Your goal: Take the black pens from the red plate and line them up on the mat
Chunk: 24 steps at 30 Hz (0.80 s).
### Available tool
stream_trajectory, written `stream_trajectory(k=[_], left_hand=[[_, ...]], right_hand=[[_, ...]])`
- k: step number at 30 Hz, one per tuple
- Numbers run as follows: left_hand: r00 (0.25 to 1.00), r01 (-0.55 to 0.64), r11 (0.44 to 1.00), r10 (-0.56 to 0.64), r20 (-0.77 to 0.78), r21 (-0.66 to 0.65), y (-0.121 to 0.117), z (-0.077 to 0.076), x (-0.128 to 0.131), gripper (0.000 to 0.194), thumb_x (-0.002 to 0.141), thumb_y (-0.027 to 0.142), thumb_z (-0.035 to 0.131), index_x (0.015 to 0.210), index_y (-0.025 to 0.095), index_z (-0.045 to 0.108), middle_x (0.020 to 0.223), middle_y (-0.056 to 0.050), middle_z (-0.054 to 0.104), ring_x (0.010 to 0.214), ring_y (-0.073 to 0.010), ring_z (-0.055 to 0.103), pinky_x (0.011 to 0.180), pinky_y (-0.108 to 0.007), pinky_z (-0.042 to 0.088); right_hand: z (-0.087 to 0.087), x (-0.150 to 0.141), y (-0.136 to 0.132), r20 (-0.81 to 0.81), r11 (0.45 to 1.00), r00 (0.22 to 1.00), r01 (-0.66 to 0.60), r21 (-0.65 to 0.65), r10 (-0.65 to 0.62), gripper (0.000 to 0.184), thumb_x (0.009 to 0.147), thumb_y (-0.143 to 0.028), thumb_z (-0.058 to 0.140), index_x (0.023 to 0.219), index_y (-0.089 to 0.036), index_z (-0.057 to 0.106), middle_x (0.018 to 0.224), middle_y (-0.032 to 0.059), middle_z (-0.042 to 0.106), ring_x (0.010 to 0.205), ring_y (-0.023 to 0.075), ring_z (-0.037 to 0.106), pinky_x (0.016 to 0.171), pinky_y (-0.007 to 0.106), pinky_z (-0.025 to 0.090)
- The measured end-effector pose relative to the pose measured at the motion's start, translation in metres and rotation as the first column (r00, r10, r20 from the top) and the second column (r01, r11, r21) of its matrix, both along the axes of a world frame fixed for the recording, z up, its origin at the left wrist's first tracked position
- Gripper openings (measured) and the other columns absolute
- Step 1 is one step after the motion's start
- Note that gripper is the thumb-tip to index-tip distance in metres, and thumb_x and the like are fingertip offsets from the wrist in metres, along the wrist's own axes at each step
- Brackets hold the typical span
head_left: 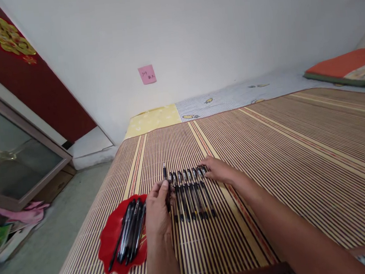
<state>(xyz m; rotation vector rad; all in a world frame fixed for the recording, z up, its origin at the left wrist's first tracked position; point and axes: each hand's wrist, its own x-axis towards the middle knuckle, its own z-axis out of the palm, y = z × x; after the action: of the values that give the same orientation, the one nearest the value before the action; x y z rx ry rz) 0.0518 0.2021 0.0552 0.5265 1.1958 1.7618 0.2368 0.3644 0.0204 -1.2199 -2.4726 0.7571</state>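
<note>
My left hand [158, 203] is closed around a black pen [164, 172] that points away from me, its clear tip end sticking out past my fingers. To its right, several capped black pens [192, 200] lie side by side in a row on the striped mat. At the far right end of that row, the curled fingers of my right hand [215, 169] pinch the top of the last pen [203, 169]. Beside my left wrist sits a red scalloped plate [107, 241] holding a loose bunch of black and clear pens [131, 231]. My left hand partly hides the plate's right side.
The striped bamboo mat [266, 146] covers the bed. A pink note [147, 74] is stuck on the white wall behind. Folded orange bedding [344, 65] lies at the far right. On the left are a glass-panelled door [8, 156] and the floor with a pink cloth [23, 212].
</note>
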Motion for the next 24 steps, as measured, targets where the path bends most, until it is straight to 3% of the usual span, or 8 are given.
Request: stream_trajectory(k=[5, 13, 19, 21, 24], left_hand=[[1.0, -0.017, 1.0, 0.017, 0.023, 0.004, 0.001, 0.001, 0.002, 0.04, 0.064, 0.033, 0.089, 0.088, 0.017, 0.061, 0.068, 0.003, 0.065, 0.049, -0.0056, 0.054, 0.046, -0.015, 0.043], [1.0, 0.006, 1.0, -0.006, -0.011, 0.006, 0.001, -0.003, 0.002, 0.036, 0.068, 0.036, 0.087, 0.088, 0.017, 0.063, 0.068, 0.003, 0.064, 0.05, -0.0055, 0.054, 0.046, -0.015, 0.041], [0.999, -0.004, 1.0, 0.003, -0.051, -0.013, 0.001, -0.005, 0.003, 0.036, 0.068, 0.038, 0.086, 0.087, 0.017, 0.063, 0.07, 0.002, 0.065, 0.052, -0.006, 0.054, 0.048, -0.016, 0.04], [0.998, 0.01, 1.0, -0.011, -0.06, -0.021, 0.002, -0.006, 0.005, 0.037, 0.068, 0.039, 0.087, 0.087, 0.017, 0.063, 0.069, 0.003, 0.063, 0.052, -0.0059, 0.053, 0.048, -0.016, 0.039], [0.993, 0.043, 0.999, -0.046, -0.11, -0.028, 0.005, -0.007, 0.012, 0.038, 0.066, 0.039, 0.087, 0.087, 0.016, 0.065, 0.069, 0.003, 0.062, 0.054, -0.0065, 0.052, 0.05, -0.017, 0.039]], right_hand=[[0.001, -0.004, -0.002, 0.009, 0.999, 1.0, -0.012, 0.043, 0.012, 0.037, 0.078, -0.007, 0.067, 0.113, -0.021, 0.073, 0.109, 0.0083, 0.063, 0.106, 0.0233, 0.06, 0.089, 0.029, 0.042], [0.001, -0.012, -0.003, 0.028, 0.998, 1.0, 0.011, 0.067, -0.013, 0.025, 0.077, -0.01, 0.072, 0.099, -0.018, 0.077, 0.109, 0.0126, 0.067, 0.108, 0.0292, 0.062, 0.089, 0.033, 0.045], [0.003, -0.01, -0.005, -0.004, 0.997, 0.997, 0.076, 0.033, -0.076, 0.036, 0.08, -0.017, 0.074, 0.115, -0.019, 0.074, 0.121, 0.0138, 0.066, 0.113, 0.0296, 0.062, 0.089, 0.035, 0.048], [0.007, -0.008, -0.008, -0.061, 0.993, 0.991, 0.119, 0.025, -0.117, 0.037, 0.085, -0.021, 0.07, 0.122, -0.019, 0.07, 0.128, 0.0144, 0.063, 0.112, 0.0273, 0.062, 0.09, 0.037, 0.048], [0.016, -0.009, -0.019, -0.342, 0.984, 0.923, 0.154, -0.085, -0.174, 0.03, 0.091, -0.03, 0.062, 0.117, -0.018, 0.071, 0.12, 0.0121, 0.068, 0.101, 0.0222, 0.066, 0.088, 0.037, 0.05]])
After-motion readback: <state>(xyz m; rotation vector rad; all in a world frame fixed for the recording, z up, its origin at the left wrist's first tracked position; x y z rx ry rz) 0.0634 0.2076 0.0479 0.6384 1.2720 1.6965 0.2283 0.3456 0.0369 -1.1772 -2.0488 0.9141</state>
